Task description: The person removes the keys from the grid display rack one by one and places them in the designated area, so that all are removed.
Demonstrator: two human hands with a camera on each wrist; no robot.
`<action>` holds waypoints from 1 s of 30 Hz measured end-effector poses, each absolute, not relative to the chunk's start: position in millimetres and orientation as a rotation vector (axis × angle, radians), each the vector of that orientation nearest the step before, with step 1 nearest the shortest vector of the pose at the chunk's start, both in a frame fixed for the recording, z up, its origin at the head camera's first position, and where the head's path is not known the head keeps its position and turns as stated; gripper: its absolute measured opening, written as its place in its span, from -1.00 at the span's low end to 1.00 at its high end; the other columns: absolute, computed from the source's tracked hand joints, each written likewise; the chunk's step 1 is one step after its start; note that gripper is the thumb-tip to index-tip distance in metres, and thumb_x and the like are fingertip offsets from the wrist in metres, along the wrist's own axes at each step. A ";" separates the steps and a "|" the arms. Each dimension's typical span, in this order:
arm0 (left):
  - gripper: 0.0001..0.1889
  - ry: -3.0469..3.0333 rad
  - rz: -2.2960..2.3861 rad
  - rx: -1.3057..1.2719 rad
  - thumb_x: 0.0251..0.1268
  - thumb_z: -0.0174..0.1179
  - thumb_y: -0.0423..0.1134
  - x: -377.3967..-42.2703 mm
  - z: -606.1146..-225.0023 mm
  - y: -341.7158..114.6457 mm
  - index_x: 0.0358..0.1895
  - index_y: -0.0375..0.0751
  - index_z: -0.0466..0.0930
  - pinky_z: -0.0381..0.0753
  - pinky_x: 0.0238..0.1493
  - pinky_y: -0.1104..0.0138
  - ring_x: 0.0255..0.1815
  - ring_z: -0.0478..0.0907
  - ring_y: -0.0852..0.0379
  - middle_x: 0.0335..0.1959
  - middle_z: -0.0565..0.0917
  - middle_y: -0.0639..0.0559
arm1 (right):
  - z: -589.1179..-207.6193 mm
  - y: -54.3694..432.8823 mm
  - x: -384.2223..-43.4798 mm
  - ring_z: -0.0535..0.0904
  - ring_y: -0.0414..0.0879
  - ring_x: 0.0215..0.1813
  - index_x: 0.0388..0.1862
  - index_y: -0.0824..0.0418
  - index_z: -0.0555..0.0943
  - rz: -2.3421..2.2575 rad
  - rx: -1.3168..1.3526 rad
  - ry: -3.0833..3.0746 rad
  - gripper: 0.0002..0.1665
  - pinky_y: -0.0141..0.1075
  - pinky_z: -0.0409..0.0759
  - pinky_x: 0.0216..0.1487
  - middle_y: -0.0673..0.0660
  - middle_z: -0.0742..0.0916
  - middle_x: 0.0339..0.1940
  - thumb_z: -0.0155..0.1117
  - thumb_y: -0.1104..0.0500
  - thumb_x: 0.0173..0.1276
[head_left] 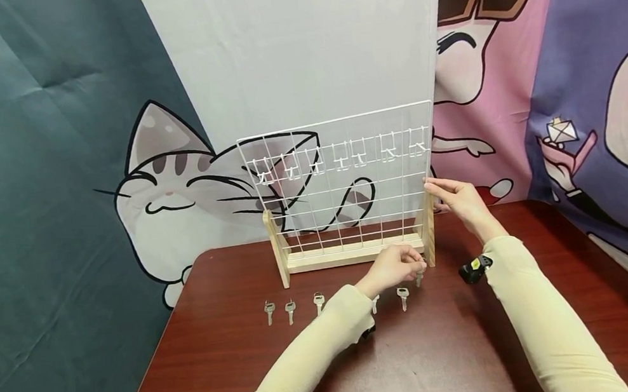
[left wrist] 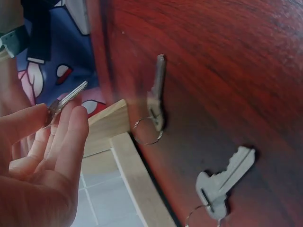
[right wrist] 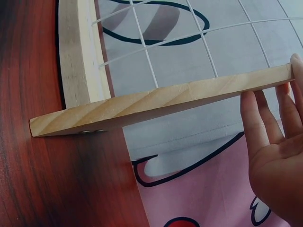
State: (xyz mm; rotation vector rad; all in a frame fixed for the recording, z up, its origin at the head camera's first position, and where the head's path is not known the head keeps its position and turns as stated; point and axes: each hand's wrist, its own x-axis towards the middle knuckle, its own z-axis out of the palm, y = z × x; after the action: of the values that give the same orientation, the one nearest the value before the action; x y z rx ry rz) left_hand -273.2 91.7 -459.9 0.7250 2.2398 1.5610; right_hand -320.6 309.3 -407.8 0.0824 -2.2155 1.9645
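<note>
A metal key [left wrist: 68, 99] is pinched between the thumb and fingers of my left hand [head_left: 393, 267], just in front of the rack's right foot. In the left wrist view its blade points away from the fingertips. Two more keys lie on the table beside that hand, one small and dark [left wrist: 156, 101], the other larger in view [left wrist: 225, 182], both with rings. My right hand [head_left: 464, 202] grips the upper end of the right wooden post [right wrist: 161, 101] of the rack, thumb on one side and fingers on the other. White wire grid [head_left: 348, 195] rises from the wooden base.
White hooks [head_left: 340, 164] hang in a row along the upper grid, with no keys on them. Several keys stand out in a row on the brown table [head_left: 423, 363], among them a leftmost key [head_left: 269, 312]. Printed cartoon curtains [head_left: 309, 43] hang behind.
</note>
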 end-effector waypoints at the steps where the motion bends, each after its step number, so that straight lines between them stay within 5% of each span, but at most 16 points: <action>1: -0.90 2.242 1.554 0.711 0.34 0.30 -0.42 -273.4 -461.8 92.7 -0.36 -0.31 0.63 0.77 -0.27 0.19 -0.44 0.72 0.01 -0.50 0.67 0.04 | -408.0 309.5 -320.8 0.58 -0.41 0.09 0.39 0.27 0.51 1.965 0.081 -2.215 -0.25 -0.31 0.64 0.12 -0.22 0.70 0.10 0.39 -0.12 0.37; 15: -0.86 2.270 1.461 0.562 0.26 0.33 -0.43 -264.6 -481.0 110.5 -0.44 -0.27 0.60 0.72 -0.44 0.38 -0.51 0.70 0.13 -0.48 0.72 0.07 | -406.1 309.1 -321.3 0.57 -0.41 0.11 0.39 0.26 0.52 1.971 0.078 -2.206 -0.26 -0.47 0.64 0.00 -0.21 0.70 0.11 0.38 -0.13 0.37; 30: -0.73 2.621 1.006 0.664 0.23 0.42 -0.27 -258.7 -487.5 120.8 -0.58 -0.07 0.57 0.46 -0.68 0.55 -0.82 0.43 0.37 -0.79 0.50 0.21 | -407.8 311.7 -323.1 0.57 -0.43 0.11 0.42 0.21 0.49 1.955 0.054 -2.262 -0.22 -0.10 0.51 0.28 -0.14 0.66 0.22 0.35 -0.18 0.37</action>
State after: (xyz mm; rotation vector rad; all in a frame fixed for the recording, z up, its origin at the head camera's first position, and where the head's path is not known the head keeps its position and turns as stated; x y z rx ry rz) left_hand -258.7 120.8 -487.5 0.6638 2.6214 1.0064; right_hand -323.1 311.7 -407.8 0.0537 -2.2619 1.9547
